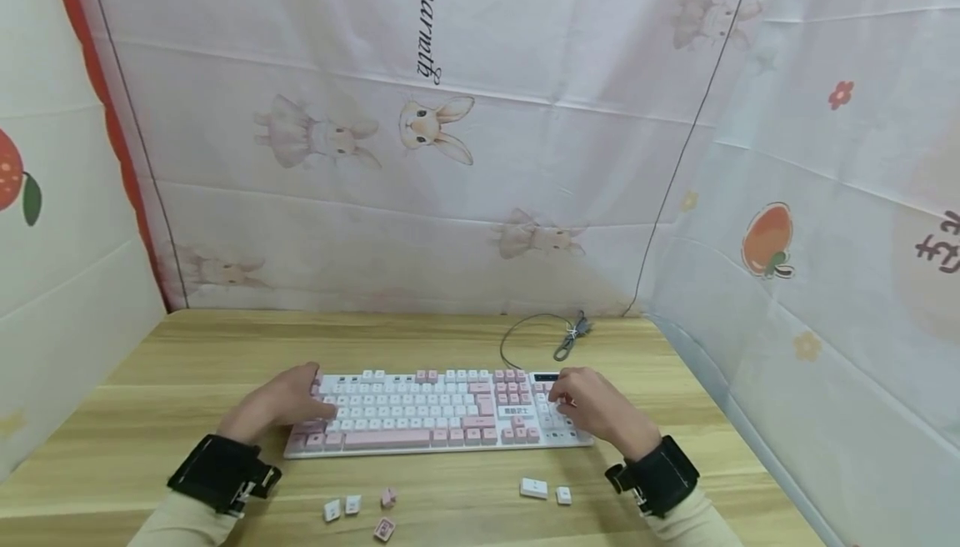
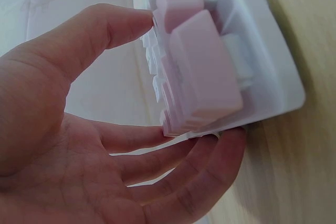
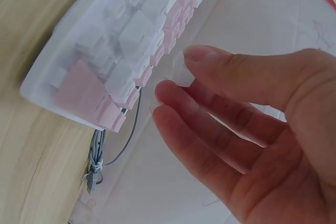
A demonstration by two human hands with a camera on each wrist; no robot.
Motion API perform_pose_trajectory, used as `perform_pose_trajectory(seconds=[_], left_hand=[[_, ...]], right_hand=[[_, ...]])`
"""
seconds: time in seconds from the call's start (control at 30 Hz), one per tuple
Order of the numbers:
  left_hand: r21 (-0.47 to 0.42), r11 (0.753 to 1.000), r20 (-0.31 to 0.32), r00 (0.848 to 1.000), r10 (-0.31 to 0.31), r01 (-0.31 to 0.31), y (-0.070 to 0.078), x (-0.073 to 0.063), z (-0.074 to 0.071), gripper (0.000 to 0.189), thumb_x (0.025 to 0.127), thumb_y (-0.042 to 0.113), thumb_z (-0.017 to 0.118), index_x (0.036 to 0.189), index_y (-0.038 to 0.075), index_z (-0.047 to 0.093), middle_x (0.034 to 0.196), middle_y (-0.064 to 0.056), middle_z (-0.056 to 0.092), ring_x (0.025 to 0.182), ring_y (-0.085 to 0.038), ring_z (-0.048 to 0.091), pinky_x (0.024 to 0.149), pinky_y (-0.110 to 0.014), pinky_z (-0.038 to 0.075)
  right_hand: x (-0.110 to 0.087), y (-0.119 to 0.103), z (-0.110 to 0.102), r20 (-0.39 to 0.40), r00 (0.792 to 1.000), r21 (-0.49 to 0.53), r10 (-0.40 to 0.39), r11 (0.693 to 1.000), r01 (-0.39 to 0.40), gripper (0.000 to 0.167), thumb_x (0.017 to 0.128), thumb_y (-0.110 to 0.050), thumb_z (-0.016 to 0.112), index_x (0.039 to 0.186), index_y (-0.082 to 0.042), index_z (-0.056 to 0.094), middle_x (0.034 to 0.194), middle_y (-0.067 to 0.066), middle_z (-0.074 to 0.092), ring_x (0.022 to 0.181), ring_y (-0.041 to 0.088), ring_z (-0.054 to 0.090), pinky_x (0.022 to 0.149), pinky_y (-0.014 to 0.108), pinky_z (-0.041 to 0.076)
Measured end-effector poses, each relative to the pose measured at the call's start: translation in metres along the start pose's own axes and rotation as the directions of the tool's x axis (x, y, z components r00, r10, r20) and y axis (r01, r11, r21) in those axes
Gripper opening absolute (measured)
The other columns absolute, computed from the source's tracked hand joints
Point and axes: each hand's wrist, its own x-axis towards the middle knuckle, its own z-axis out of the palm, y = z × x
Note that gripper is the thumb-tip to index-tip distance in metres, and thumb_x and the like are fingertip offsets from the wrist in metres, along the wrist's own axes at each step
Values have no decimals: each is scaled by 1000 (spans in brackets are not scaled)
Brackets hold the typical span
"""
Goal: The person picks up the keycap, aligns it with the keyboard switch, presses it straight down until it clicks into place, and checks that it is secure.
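A pink and white keyboard (image 1: 405,412) lies flat on the wooden table. My left hand (image 1: 279,401) grips its left end, thumb over the keys and the other fingers along the side edge. In the left wrist view, that left hand (image 2: 105,145) has its fingertips against the white casing beside pink keycaps (image 2: 202,72). Over the number pad is my right hand (image 1: 598,407). Seen from the right wrist, a white keycap (image 3: 182,72) is pinched between thumb and fingers of the right hand (image 3: 252,124), just apart from the keyboard. Several key positions on the number pad show bare switches.
In front of the keyboard lie loose keycaps: a wide white one (image 1: 533,489), a small white one (image 1: 563,495), two white ones (image 1: 342,508) and two pink ones (image 1: 385,529). The tied cable (image 1: 573,335) rests behind. Printed cloth (image 1: 480,263) hangs around the table.
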Motion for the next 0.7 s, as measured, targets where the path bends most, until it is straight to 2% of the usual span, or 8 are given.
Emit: perform_pose_trajectory(seconds=[0.27, 0.57, 0.7], left_hand=[[10, 1000, 3, 1000, 9, -9, -1, 1, 1, 96, 89, 32, 77, 147, -25, 26, 148, -48, 35, 137, -64, 38, 113, -69, 38], [9, 1000, 2, 1000, 14, -14, -4, 4, 3, 97, 89, 31, 77, 146, -26, 25, 148, -49, 33, 137, -64, 37, 114, -70, 37], [15, 1000, 2, 1000, 20, -20, -6, 3, 3, 97, 89, 32, 77, 146, -26, 25, 148, -49, 34, 136, -64, 38, 113, -70, 38]], right_hand=[[1, 3, 1, 3, 1000, 25, 11, 1000, -11, 16, 87, 4, 76, 101, -2, 80, 98, 9, 75, 90, 23, 72, 77, 33, 61], [1, 7, 5, -35, 999, 20, -15, 1000, 16, 19, 86, 9, 73, 100, -1, 80, 96, 10, 75, 87, 22, 72, 74, 30, 61], [2, 6, 8, -20, 1000, 27, 3, 1000, -2, 17, 87, 8, 74, 100, -2, 80, 97, 9, 75, 88, 21, 72, 75, 29, 61]])
